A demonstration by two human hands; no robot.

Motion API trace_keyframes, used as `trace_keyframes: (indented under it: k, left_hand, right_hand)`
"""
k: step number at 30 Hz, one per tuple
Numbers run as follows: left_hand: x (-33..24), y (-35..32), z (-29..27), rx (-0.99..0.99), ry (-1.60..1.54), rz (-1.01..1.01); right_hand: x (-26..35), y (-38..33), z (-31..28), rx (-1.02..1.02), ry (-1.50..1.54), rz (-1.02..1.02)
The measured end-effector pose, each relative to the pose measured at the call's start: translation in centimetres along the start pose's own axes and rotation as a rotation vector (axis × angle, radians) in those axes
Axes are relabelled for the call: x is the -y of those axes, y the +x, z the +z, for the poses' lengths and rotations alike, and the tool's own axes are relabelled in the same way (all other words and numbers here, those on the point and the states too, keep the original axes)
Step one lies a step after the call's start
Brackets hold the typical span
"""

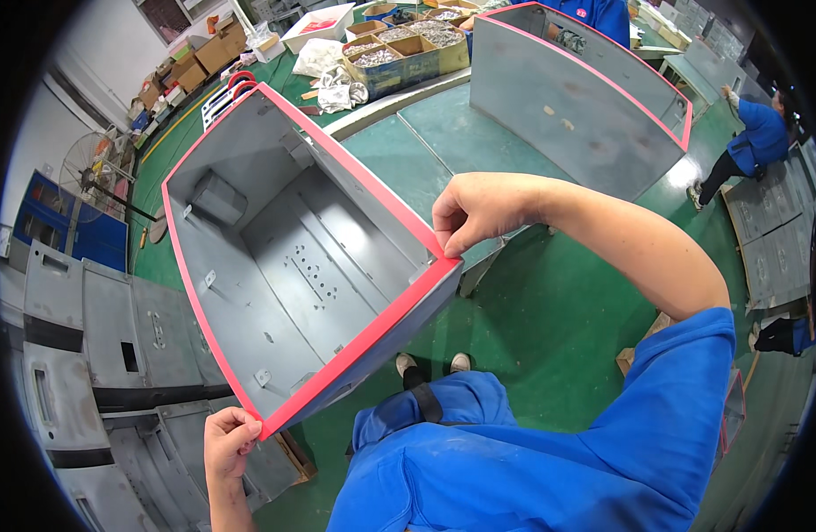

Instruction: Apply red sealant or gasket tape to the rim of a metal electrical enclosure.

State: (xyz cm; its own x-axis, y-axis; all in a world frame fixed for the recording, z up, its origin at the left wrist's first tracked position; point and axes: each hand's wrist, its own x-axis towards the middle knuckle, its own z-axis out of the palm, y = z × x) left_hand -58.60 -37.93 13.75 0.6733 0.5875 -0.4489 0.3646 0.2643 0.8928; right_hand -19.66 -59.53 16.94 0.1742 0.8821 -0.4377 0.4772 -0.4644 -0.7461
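Note:
A grey metal cabinet shell lies open side up on the green-topped workbench, with holes and small brackets inside. Red tape runs along its rim on all sides. At the near left corner, my left hand is closed, thumb and fingers pinching the tape. My right hand pinches the tape at the near right corner, its other fingers curled. Between the two hands the near strip lies straight along the edge. The fingertips partly cover both corners.
A second grey shell with a red rim stands at the far right of the bench, a person in blue behind it. Beyond are divided parts bins. Grey panels stack at left, near a fan. Another person works at right.

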Motion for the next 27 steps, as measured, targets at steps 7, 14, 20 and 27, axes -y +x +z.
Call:
trace_keyframes:
  k: [7, 14, 20, 27]
  left_hand:
    - [-0.07, -0.01, 0.21, 0.001, -0.018, 0.007]
    - [0.04, 0.10, 0.10, 0.007, -0.011, 0.010]
    - [0.06, -0.02, 0.23, -0.005, -0.001, 0.014]
    - [-0.07, -0.08, 0.36, -0.017, 0.012, 0.008]
  right_hand:
    - [-0.11, 0.10, -0.05, -0.008, -0.017, -0.008]
    - [0.06, -0.06, -0.05, -0.011, -0.062, -0.034]
    - [0.08, 0.00, -0.04, -0.013, -0.059, -0.043]
    - [0.11, -0.01, -0.07, -0.021, -0.081, -0.047]
